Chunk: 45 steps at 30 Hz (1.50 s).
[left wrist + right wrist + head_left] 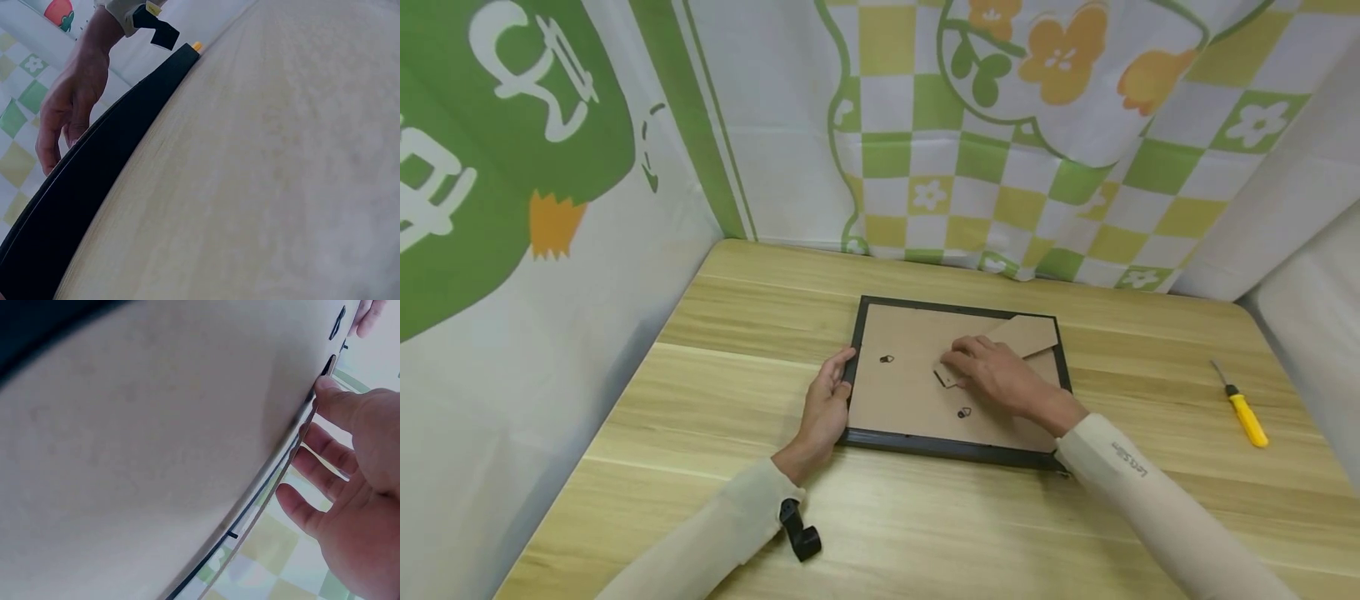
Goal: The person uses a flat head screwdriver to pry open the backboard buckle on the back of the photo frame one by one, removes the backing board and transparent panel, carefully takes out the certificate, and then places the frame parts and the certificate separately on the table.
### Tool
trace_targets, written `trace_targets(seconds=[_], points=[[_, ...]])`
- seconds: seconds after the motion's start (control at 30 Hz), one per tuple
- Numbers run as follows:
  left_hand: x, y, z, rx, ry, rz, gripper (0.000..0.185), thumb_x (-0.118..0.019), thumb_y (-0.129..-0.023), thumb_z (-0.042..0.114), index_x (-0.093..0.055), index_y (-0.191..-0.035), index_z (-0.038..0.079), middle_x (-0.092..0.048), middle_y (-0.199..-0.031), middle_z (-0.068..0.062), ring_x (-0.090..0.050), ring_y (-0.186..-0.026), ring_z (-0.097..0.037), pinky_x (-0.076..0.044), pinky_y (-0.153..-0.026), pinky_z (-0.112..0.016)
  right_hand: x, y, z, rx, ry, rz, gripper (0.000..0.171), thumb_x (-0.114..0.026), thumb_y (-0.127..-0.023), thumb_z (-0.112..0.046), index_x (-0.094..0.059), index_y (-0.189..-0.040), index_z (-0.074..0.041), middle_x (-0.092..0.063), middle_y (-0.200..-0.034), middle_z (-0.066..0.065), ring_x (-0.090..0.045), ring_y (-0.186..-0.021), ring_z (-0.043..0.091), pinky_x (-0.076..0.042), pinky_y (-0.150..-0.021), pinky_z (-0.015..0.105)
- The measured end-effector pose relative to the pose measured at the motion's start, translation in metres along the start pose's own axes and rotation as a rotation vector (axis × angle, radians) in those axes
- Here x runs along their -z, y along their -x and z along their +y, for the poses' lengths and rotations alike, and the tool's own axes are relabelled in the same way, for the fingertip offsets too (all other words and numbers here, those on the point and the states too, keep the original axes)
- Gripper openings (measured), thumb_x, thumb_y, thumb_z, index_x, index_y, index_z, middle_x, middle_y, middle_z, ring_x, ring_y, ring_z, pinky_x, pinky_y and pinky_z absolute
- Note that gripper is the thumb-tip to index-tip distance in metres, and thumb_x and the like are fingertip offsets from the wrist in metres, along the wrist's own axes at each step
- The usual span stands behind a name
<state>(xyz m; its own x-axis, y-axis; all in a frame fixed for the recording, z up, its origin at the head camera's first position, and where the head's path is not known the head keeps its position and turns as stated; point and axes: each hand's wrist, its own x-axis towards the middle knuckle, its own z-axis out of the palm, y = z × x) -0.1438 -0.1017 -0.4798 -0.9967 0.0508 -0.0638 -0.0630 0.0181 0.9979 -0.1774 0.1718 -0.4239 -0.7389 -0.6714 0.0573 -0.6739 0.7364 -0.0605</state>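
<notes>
A black-edged picture frame (951, 448) lies with its brown backing board (895, 396) facing up. My left hand (826, 408) holds the frame's left edge, thumb near the rim. Over the backing, my right hand (996, 375) pinches the cardboard easel stand (1030, 333) near its hinge end. In the right wrist view, the thumb and fingertips of the right hand (369, 456) touch the edge of the stand (262, 506), which stands slightly apart from the board. Two small metal hangers sit on the backing, one left (887, 359) and one lower (964, 412).
On the wooden table (700, 492), a screwdriver (1247, 417) with a yellow handle lies at the right. A patterned curtain (955, 167) hangs behind the table, and white cloth (587, 333) borders its left side. A black wrist mount (801, 533) sticks out from the left sleeve.
</notes>
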Motion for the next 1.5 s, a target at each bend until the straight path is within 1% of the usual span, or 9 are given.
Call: trace_targets(seconds=[0.23,0.47,0.7,0.93,1.1,1.17,1.27,1.33,1.5], points=[[-0.002,0.000,0.002,0.008,-0.002,0.004,0.052,-0.030,-0.100,-0.006,-0.037,-0.149,0.010,-0.027,-0.162,-0.009,-0.017,-0.152,-0.023,-0.019,-0.124,-0.043,0.004,0.001,0.002,0.021,0.007,0.005,0.040,-0.063,-0.095,-0.023,-0.057,-0.132,-0.007,-0.058,-0.130,0.017,-0.056,-0.123,0.034,-0.051,-0.097,0.051],[-0.003,-0.001,0.000,0.014,-0.022,0.017,0.051,-0.030,-0.100,-0.006,-0.039,-0.148,0.011,-0.027,-0.162,-0.007,-0.018,-0.152,-0.024,-0.019,-0.124,-0.045,0.009,0.000,0.005,0.064,-0.062,0.015,0.038,-0.065,-0.094,-0.017,-0.059,-0.128,-0.003,-0.058,-0.127,0.020,-0.057,-0.121,0.034,-0.051,-0.100,0.045],[-0.005,0.000,0.001,0.002,-0.018,0.022,0.051,-0.030,-0.100,-0.007,-0.040,-0.147,0.010,-0.028,-0.161,-0.010,-0.020,-0.152,-0.025,-0.021,-0.123,-0.045,0.014,0.000,0.007,0.062,-0.106,-0.015,0.038,-0.064,-0.094,-0.016,-0.059,-0.129,-0.002,-0.056,-0.130,0.021,-0.055,-0.123,0.035,-0.051,-0.102,0.046],[-0.006,0.002,0.003,0.016,-0.018,0.009,0.051,-0.031,-0.100,-0.007,-0.038,-0.148,0.010,-0.028,-0.162,-0.009,-0.020,-0.152,-0.025,-0.022,-0.123,-0.044,0.017,0.004,0.008,0.067,-0.125,-0.033,0.039,-0.063,-0.095,-0.015,-0.057,-0.131,0.000,-0.055,-0.131,0.022,-0.053,-0.124,0.036,-0.050,-0.102,0.047],[-0.003,0.003,0.003,0.007,0.007,0.012,0.052,-0.033,-0.099,-0.010,-0.037,-0.148,0.008,-0.042,-0.154,-0.014,-0.041,-0.141,-0.029,-0.036,-0.117,-0.044,0.027,0.002,0.007,0.058,-0.148,-0.012,0.040,-0.063,-0.095,-0.013,-0.056,-0.133,-0.001,-0.054,-0.131,0.023,-0.052,-0.123,0.036,-0.050,-0.101,0.048],[-0.002,0.003,0.003,-0.003,0.009,0.015,0.050,-0.035,-0.100,-0.009,-0.037,-0.147,0.006,-0.045,-0.151,-0.016,-0.044,-0.139,-0.030,-0.038,-0.116,-0.043,0.032,0.000,0.006,0.059,-0.152,-0.002,0.040,-0.064,-0.094,-0.012,-0.057,-0.132,-0.001,-0.055,-0.130,0.023,-0.053,-0.122,0.036,-0.051,-0.099,0.048],[0.002,0.002,0.001,-0.015,0.027,-0.001,0.047,-0.035,-0.101,-0.007,-0.036,-0.147,0.004,-0.041,-0.154,-0.017,-0.036,-0.145,-0.029,-0.034,-0.118,-0.043,0.036,0.000,0.001,0.074,-0.142,-0.015,0.039,-0.065,-0.093,-0.013,-0.059,-0.131,-0.003,-0.056,-0.128,0.021,-0.055,-0.120,0.034,-0.052,-0.098,0.046],[0.003,0.001,0.001,-0.012,0.062,-0.015,0.047,-0.035,-0.102,-0.007,-0.035,-0.148,0.002,-0.036,-0.157,-0.017,-0.029,-0.148,-0.028,-0.030,-0.120,-0.041,0.035,0.001,-0.002,0.084,-0.143,-0.029,0.039,-0.066,-0.093,-0.014,-0.061,-0.130,-0.003,-0.058,-0.126,0.019,-0.056,-0.117,0.032,-0.053,-0.096,0.044],[0.006,-0.001,0.002,0.023,0.116,-0.018,0.050,-0.035,-0.099,-0.008,-0.036,-0.148,0.003,-0.035,-0.158,-0.015,-0.029,-0.149,-0.027,-0.028,-0.121,-0.041,0.031,0.006,-0.009,0.110,-0.147,-0.033,0.038,-0.070,-0.090,-0.015,-0.064,-0.126,-0.005,-0.060,-0.121,0.015,-0.057,-0.112,0.027,-0.054,-0.094,0.039]])
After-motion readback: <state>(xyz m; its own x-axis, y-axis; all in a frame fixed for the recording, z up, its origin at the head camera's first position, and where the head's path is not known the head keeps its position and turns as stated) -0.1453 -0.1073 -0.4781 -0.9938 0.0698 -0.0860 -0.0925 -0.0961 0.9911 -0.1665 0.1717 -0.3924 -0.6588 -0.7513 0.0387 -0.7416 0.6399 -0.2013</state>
